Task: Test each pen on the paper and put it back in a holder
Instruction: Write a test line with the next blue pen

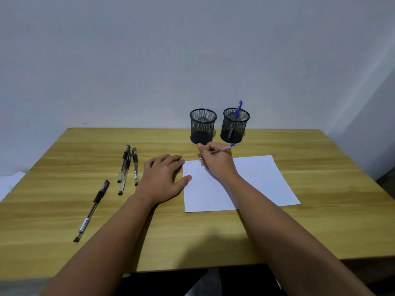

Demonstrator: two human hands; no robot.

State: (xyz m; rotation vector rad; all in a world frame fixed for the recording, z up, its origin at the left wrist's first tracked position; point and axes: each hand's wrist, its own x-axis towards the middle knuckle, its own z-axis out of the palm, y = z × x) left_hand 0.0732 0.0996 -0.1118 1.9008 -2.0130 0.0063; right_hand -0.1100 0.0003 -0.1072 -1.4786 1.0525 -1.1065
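Observation:
A white sheet of paper [256,180] lies on the wooden table [213,231], with a small scribble near its top left corner. My right hand [218,163] grips a blue-capped pen [224,148], tip down at the paper's top edge. My left hand [164,178] rests flat, fingers spread, its thumb on the paper's left edge. Two black mesh holders stand at the back: the left holder [202,129] has no pens in it, the right holder [235,126] holds one blue pen [236,116]. Three black pens [128,167] lie together at the left, and another black pen [93,210] lies nearer me.
A pale wall rises directly behind the table's far edge. Something white [9,182] lies beyond the table's left edge. The table's front edge runs below my forearms.

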